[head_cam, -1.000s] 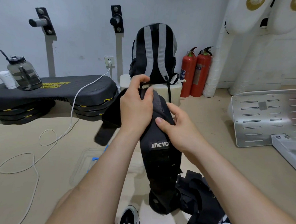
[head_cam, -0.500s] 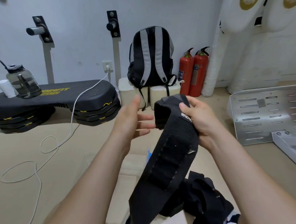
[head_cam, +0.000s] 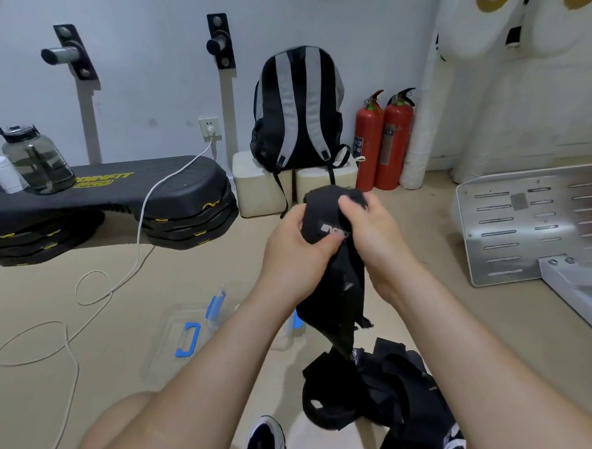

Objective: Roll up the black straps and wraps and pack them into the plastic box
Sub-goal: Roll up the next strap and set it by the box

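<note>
A black wrap (head_cam: 344,285) is held up in front of the body, above the floor (head_cam: 44,297), and is gripped by both hands. It is made of a thick, matte, slightly fuzzy fabric. Its upper end is bunched into a rounded wad, and a small white printed logo is shown on the side facing the camera, partly covered. Below the hands the fabric hangs down in a narrowing, creased tail whose tip reaches the pile of black straps (head_cam: 392,384). The left hand (head_cam: 297,245) is closed round the wad from the left, with the thumb pressed just beside the logo. The right hand (head_cam: 369,235) is clenched on it from the right, with the thumb laid over the top fold.

The pile is heaped on the floor near the right knee, a tangle of flat webbing loops and limp dark cloth. The plastic box (head_cam: 226,289) is set on the floor beneath the left forearm; it is clear, thin-walled and rectangular, blue latches are fitted to it, and much of it is hidden by the arm.

Against the wall a black backpack (head_cam: 300,111) with grey shoulder straps is stood upright on pale blocks, beside two red cylindrical fire extinguishers (head_cam: 383,139). On the left a smoky translucent water bottle (head_cam: 37,159) is carried by a black, textured step platform (head_cam: 111,197), over which a white cable (head_cam: 140,216) is draped. A slotted metal plate (head_cam: 528,219) is seen on the right.
</note>
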{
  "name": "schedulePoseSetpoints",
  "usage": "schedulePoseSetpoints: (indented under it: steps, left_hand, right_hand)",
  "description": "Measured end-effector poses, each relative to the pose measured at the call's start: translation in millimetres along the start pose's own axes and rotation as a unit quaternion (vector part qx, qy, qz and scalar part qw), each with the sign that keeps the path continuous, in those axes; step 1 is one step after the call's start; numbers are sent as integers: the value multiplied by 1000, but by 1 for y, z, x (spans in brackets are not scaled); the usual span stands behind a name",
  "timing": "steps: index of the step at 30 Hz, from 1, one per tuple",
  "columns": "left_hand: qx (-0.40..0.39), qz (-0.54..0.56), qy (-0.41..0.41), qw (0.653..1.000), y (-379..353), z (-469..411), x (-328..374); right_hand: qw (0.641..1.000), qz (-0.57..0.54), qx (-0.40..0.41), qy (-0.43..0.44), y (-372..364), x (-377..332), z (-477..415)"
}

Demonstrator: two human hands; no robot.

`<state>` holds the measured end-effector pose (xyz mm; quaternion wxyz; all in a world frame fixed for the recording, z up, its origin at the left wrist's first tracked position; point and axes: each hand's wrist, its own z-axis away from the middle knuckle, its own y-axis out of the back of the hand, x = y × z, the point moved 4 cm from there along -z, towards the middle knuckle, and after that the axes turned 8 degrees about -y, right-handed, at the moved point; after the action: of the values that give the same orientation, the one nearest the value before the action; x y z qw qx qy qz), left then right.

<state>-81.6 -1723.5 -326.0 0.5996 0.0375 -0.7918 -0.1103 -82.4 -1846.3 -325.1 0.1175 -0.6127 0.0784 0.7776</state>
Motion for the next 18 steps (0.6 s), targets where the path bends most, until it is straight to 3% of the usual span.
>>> schedulePoseSetpoints:
  steps: [3,6,8,10,13,15,18]
  left_hand:
    - [96,23,7,995,8,-7,-2]
    - [102,-9,-5,995,6,-12,-4]
    - [33,1,7,999,-4,-14,-5]
    - [-47,113,91,988,-11,-12,-5]
    - [-99,197,152,963,-10,-10,2]
    - [-109,126,131,977,-7,-12,5]
    - [-19,-108,35,993,13,-23,3]
  right_hand:
    - [950,296,60,74,-1,2,8]
    - [906,381,36,182,-12,1,20]
    - [936,322,-37,135,-15,6,22]
    - [975,183,-126,34,-11,11,20]
    - [980,80,-178,-18,-6,17,17]
    - [979,40,-192,-48,-6,25,15]
    - [959,49,-264,-94,-9,29,24]
